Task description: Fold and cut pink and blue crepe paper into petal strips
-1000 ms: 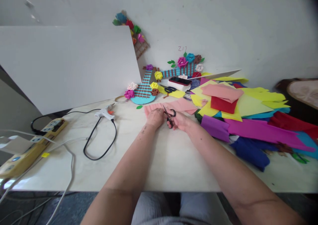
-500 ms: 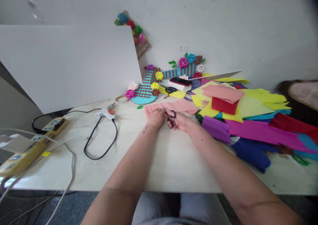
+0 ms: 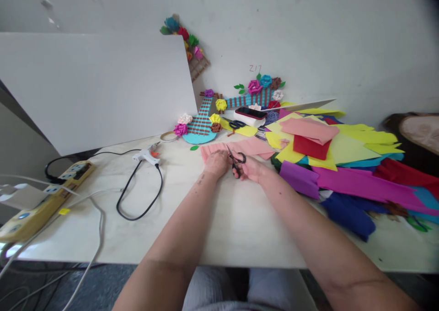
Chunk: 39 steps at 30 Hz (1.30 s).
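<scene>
A strip of pink crepe paper lies across the table in front of me. My left hand rests on its left part, with the fingers bent and pressed down on it. My right hand grips black-handled scissors by their handles, close beside the left fingertips. The blades point away from me over the near edge of the pink paper; whether they are in the paper I cannot tell. Just beyond the strip sits a blue cardboard guitar with brown strips and paper flowers.
Coloured paper sheets are heaped on the right. A white glue gun with a looped cord and a power strip are on the left. Behind lie a phone on a white box and a second pair of scissors. A white board stands at the back left.
The camera view has shifted a little. Both hands stay at the pink paper, and the scissors have barely moved in my right hand.
</scene>
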Tool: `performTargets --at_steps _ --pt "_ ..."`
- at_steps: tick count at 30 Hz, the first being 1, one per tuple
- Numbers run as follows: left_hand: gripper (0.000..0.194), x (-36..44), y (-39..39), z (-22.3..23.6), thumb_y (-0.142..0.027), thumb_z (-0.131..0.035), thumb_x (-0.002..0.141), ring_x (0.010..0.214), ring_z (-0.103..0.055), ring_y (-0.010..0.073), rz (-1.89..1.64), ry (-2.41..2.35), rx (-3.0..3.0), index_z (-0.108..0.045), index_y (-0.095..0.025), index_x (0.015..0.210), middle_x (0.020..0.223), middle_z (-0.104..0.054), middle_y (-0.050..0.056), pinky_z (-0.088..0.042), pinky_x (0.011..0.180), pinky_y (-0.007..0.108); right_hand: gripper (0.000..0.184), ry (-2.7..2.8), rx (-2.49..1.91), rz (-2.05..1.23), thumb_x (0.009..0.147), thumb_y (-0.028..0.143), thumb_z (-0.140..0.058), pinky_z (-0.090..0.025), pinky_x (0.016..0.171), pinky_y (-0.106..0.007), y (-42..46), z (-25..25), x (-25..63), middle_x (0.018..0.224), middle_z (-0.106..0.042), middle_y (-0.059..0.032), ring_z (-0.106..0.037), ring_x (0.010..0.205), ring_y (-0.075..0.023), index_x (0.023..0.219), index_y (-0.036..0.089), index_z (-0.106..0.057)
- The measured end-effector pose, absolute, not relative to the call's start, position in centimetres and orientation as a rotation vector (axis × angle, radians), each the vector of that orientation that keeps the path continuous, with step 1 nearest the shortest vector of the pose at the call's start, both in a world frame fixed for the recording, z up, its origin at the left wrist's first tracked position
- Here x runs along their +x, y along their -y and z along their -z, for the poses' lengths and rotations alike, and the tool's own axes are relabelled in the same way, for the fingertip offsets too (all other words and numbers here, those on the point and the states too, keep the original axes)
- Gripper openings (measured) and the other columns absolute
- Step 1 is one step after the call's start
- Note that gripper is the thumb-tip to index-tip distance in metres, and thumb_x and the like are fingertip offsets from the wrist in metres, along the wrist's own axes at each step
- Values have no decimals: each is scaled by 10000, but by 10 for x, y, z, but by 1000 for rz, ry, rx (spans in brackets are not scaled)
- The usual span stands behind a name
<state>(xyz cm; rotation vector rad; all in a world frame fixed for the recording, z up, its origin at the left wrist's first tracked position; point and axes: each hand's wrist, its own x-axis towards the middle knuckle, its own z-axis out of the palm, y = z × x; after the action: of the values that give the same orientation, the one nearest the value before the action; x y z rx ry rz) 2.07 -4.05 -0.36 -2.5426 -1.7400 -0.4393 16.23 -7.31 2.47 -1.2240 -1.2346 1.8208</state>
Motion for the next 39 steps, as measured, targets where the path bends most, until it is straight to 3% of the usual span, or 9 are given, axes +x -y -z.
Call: performTargets --at_steps 39 --pt "288 23 36 10 -224 -363 882 1058 -547 179 448 1727 -2507 -574 -134 1055 1110 -610 113 -392 918 275 311 1233 -1225 -1711 839 466 -476 -260 277 -161 70 -18 162 485 -498 5 -451 381 -94 772 163 -488"
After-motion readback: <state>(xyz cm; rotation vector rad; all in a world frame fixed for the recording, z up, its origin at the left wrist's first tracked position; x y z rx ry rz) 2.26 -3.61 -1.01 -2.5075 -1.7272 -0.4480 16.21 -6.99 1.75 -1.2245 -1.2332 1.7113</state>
